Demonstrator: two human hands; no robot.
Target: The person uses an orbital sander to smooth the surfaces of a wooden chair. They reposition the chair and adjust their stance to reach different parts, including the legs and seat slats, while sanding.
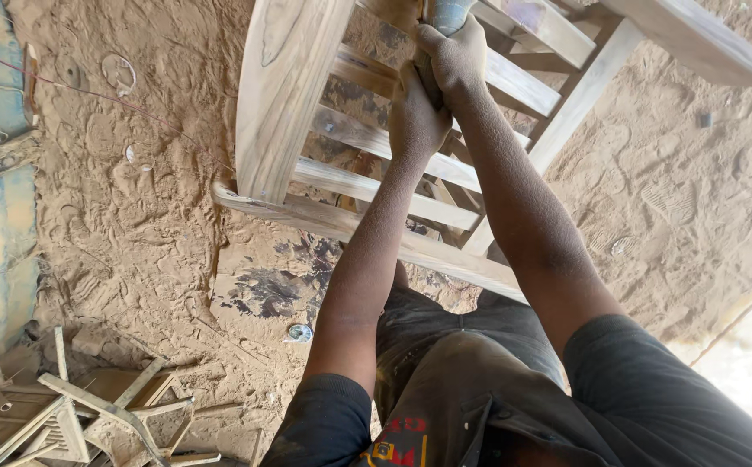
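Both hands grip a grey power tool (447,12) at top edge, over a slatted wooden chair (350,138) lying on its side on the sawdust floor (134,225). Left hand (415,117) wraps the body lower down, right hand (456,56) clamps above, prob. for steady downward pressure w/ straight arms. Chair parts (73,415) piled bottom left.
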